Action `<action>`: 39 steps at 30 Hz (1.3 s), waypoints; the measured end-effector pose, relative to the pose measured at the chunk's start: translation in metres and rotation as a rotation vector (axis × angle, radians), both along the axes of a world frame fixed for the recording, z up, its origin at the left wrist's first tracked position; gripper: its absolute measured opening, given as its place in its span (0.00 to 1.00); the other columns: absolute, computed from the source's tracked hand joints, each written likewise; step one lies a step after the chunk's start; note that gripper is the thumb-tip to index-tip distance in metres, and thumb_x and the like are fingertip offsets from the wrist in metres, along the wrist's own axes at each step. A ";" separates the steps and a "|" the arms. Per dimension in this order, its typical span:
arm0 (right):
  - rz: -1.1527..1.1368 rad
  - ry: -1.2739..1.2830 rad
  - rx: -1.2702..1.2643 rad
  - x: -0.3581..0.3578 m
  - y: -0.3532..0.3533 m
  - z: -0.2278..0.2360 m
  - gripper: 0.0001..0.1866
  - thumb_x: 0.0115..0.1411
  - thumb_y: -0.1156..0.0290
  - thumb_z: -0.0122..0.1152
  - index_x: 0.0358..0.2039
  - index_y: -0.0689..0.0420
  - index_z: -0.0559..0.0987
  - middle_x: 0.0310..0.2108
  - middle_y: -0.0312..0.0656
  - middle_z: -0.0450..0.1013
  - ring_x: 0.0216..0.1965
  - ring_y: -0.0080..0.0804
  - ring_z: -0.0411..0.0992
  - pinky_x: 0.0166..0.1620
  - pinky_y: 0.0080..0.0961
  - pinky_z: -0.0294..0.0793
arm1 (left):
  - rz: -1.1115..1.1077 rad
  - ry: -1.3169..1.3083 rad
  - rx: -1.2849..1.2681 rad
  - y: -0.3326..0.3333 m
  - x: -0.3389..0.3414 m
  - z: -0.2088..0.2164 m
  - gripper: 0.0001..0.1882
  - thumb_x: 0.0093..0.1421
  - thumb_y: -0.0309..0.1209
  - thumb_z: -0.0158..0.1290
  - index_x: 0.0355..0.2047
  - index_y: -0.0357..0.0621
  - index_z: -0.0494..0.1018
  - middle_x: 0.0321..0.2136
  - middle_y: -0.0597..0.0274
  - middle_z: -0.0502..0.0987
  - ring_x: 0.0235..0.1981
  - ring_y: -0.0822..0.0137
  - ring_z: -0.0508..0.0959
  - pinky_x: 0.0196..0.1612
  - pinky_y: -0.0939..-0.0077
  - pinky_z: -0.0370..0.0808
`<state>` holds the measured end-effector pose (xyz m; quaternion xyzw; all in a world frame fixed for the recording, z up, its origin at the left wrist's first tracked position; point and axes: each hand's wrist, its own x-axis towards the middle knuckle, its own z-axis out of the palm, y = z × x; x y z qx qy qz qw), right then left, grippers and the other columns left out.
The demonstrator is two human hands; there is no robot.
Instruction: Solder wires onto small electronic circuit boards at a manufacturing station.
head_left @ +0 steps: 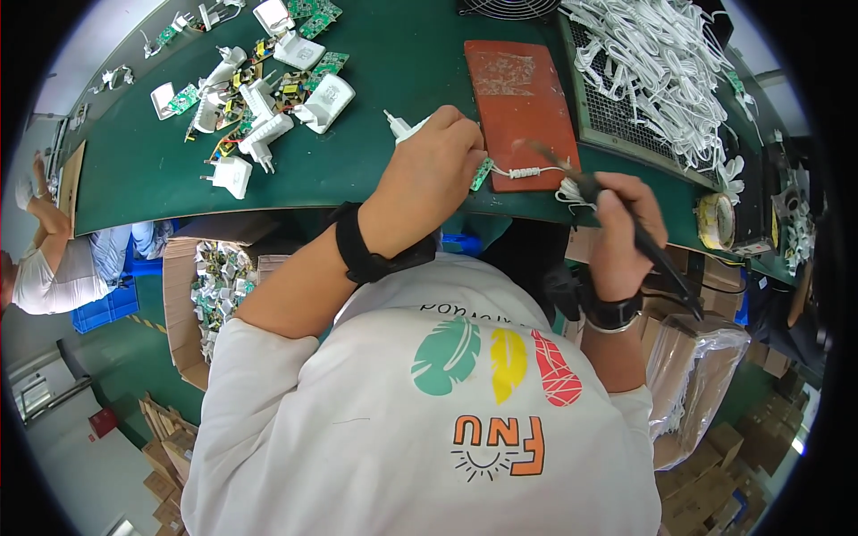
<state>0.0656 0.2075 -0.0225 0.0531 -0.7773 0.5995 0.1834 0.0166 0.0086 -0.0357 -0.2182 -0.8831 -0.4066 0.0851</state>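
Note:
My left hand (431, 179) is closed on a white plug-in charger (404, 128), and its prongs stick out to the upper left. Below the fingertips shows a small green circuit board (481, 175), with a white cord (527, 172) running from it to the right. My right hand (629, 234) grips a soldering iron (655, 257) by its dark handle. Blurred by motion, the iron's tip is over the reddish-brown mat (529, 112), above the cord. Whether the charger and the board are joined is hidden by my left hand.
Loose chargers and boards lie in a pile (259, 112) at the left of the green table (375, 54). A mesh tray (594, 112) heaped with white cords (657, 76) stands at the right, near a tape roll (715, 221). Below the table's left edge is a filled cardboard box (183, 313). Another person sits far left.

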 end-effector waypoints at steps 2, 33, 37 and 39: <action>-0.170 0.055 -0.059 -0.003 0.016 0.004 0.09 0.53 0.75 0.53 0.35 0.64 0.75 0.28 0.37 0.70 0.29 0.19 0.64 0.33 0.15 0.62 | -0.047 0.036 -0.035 0.003 0.003 0.004 0.02 0.51 0.24 0.51 0.25 0.38 0.69 0.28 0.55 0.69 0.28 0.54 0.73 0.29 0.66 0.71; -0.104 0.101 0.739 -0.151 0.088 0.034 0.17 0.56 0.79 0.49 0.46 0.51 0.68 0.31 0.44 0.71 0.29 0.34 0.71 0.34 0.28 0.71 | 0.089 0.271 -0.728 -0.115 -0.064 0.046 0.13 0.53 0.36 0.52 0.24 0.36 0.72 0.21 0.47 0.73 0.26 0.50 0.75 0.29 0.60 0.72; -0.097 0.345 0.703 -0.091 0.068 0.041 0.19 0.53 0.85 0.52 0.45 0.54 0.69 0.34 0.40 0.70 0.32 0.27 0.69 0.37 0.25 0.70 | 0.143 0.210 -0.811 -0.122 -0.061 0.034 0.13 0.52 0.36 0.53 0.22 0.35 0.72 0.21 0.46 0.74 0.26 0.51 0.76 0.30 0.61 0.73; 0.045 0.192 0.468 -0.065 0.063 0.034 0.23 0.48 0.89 0.54 0.45 0.57 0.70 0.35 0.42 0.70 0.35 0.32 0.70 0.41 0.26 0.69 | 0.105 0.184 -0.861 -0.128 -0.079 0.033 0.13 0.51 0.35 0.53 0.21 0.35 0.72 0.22 0.45 0.74 0.27 0.51 0.76 0.30 0.62 0.73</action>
